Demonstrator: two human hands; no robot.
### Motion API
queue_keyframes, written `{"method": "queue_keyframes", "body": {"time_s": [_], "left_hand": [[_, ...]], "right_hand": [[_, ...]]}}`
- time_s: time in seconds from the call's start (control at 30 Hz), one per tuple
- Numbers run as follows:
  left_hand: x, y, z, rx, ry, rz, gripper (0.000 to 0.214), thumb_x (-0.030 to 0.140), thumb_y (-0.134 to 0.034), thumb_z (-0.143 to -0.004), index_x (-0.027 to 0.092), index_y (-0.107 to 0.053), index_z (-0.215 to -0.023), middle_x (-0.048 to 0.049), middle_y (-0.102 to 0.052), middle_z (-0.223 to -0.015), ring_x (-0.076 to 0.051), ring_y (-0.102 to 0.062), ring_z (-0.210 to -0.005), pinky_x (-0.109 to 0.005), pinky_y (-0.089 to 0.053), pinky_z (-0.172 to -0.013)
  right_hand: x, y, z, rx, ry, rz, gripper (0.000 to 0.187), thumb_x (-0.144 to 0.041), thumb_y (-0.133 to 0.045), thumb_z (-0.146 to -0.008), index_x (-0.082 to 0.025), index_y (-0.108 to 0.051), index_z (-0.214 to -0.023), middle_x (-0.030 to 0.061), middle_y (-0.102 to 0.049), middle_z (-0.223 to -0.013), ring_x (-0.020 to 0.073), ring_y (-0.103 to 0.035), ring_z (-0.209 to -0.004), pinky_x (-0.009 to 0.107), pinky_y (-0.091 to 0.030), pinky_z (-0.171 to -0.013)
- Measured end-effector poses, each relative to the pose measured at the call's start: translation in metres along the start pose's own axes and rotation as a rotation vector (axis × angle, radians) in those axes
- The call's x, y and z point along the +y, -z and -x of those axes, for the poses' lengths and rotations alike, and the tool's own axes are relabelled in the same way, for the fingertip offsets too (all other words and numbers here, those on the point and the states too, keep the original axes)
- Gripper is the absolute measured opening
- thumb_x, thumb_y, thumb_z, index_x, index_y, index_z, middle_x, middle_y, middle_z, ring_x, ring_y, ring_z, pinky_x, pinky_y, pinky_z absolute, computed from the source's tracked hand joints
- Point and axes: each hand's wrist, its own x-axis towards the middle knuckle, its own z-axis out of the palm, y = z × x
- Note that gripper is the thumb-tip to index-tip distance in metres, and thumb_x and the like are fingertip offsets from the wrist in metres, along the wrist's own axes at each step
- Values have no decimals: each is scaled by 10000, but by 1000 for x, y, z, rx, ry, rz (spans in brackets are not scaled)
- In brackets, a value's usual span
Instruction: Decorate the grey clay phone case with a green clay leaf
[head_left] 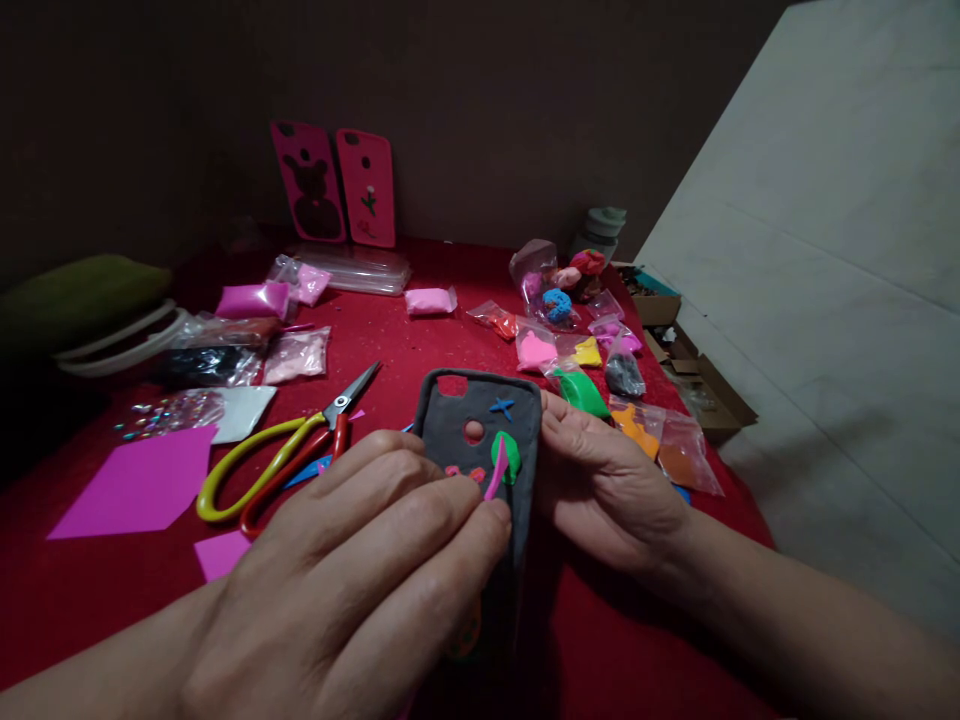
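A dark grey phone case (450, 410) is tilted up in front of me, with a camera cut-out and a round hole. On it are a blue star shape (502, 407), a green leaf-like shape (511, 452) and small red-pink pieces. My right hand (600, 470) grips the case by its right edge. My left hand (375, 560) is closed around a thin pink pointed tool (496, 470), whose tip lies over the green shape. That hand covers much of the lower case, where an orange shape (465, 630) partly shows.
Scissors (285, 450) with yellow and red handles lie left, near pink paper (142, 480) and a bag of beads (176, 412). Bags of coloured clay (581, 392) lie right. Two pink phone cases (365, 187) lean on the wall. Cardboard boxes (705, 385) stand beyond the red cloth (360, 330).
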Motion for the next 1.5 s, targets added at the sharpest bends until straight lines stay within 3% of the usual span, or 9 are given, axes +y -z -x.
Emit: {"method": "queue_keyframes", "body": {"time_s": [0.2, 0.37, 0.5, 0.67, 1.1, 1.23, 1.5], "left_hand": [[4, -2, -3, 39, 14, -24, 379, 284, -421, -1030, 281, -655, -1329, -25, -756, -1169, -296, -627, -1208, -542, -419, -1164], [5, 1, 2, 12, 62, -21, 408, 289, -419, -1020, 339, -625, -1369, -6, -760, -1166, -315, -636, -1222, -580, -448, -1142], [3, 2, 4, -29, 30, 6, 432, 295, -395, -1016, 309, -618, -1386, -29, -741, -1212, -335, -599, -1272, -599, -429, -1152], [1, 2, 3, -30, 23, -12, 442, 354, -403, -1009, 299, -607, -1397, -43, -744, -1210, -348, -628, -1237, -609, -446, -1143], [2, 1, 0, -37, 33, 22, 456, 297, -401, -992, 287, -591, -1406, -46, -743, -1201, -342, -621, -1243, -601, -456, -1143], [3, 1, 1, -41, 93, 25, 439, 296, -413, -987, 322, -612, -1377, -31, -734, -1212, -349, -604, -1270, -626, -446, -1143], [1, 0, 1, -23, 41, 20, 450, 251, -412, -988, 276, -600, -1396, -45, -739, -1214, -330, -610, -1264, -587, -441, -1166]], "right_hand": [[-2, 0, 0, 20, -24, 21, 88, -234, -733, -866, -194, -676, -813, -2, -624, -790, 128, -573, -717, 359, -586, -803], [-2, -1, 0, 21, -19, 20, 94, -225, -712, -883, -200, -671, -802, -5, -656, -808, 134, -611, -755, 376, -571, -885], [-2, -1, 0, 21, -11, 45, 99, -236, -675, -913, -198, -663, -823, 17, -696, -900, 146, -646, -846, 362, -547, -946], [-2, -2, 1, 17, -23, 28, 116, -237, -719, -876, -195, -648, -796, -17, -613, -767, 121, -574, -700, 359, -576, -867], [-2, -3, 0, 47, -33, 61, 157, -273, -774, -823, -204, -633, -815, -3, -623, -803, 135, -585, -719, 285, -546, -689], [-2, -1, -1, 37, -24, 42, 129, -249, -749, -845, -203, -632, -814, -6, -616, -803, 134, -579, -723, 295, -543, -700], [-2, 1, 0, 47, -30, 39, 117, -251, -754, -847, -200, -649, -843, 3, -648, -850, 141, -590, -748, 297, -523, -708]]}}
